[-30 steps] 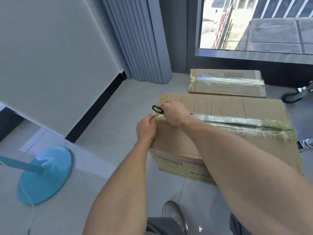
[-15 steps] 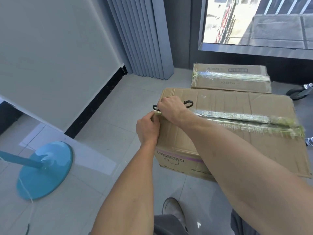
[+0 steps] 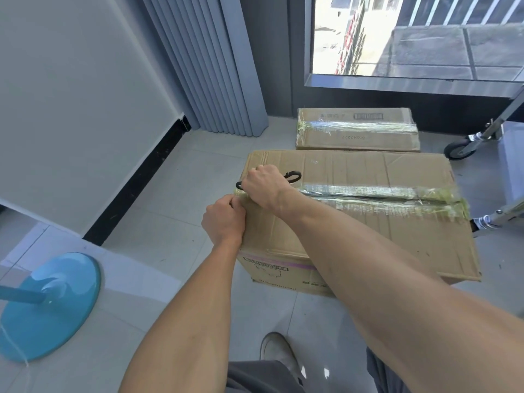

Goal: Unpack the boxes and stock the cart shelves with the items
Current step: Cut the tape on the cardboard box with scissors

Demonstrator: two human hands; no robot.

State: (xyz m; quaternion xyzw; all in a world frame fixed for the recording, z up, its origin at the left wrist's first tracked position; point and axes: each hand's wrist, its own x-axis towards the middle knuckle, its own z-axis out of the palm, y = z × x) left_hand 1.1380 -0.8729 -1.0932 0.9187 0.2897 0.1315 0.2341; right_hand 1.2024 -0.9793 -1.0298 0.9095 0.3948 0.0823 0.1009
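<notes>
Near box: I look down on a large cardboard box (image 3: 354, 222) standing on the tiled floor (image 3: 170, 194), its top seam sealed with a strip of clear tape (image 3: 377, 194) running left to right.
Right hand: my right hand (image 3: 262, 185) sits at the left end of the tape, fingers curled round black-handled scissors (image 3: 292, 176); only the handle loops show either side of the fist.
Left hand: my left hand (image 3: 224, 219) is at the box's left top edge, fingers curled and pinching the tape end just below the right hand.
Far box: a second, flatter taped box (image 3: 357, 131) lies behind, near the window (image 3: 411, 38).
Cart: metal legs and a caster wheel (image 3: 458, 148) show at the right.
Left floor: a blue round stand base (image 3: 48, 304).
</notes>
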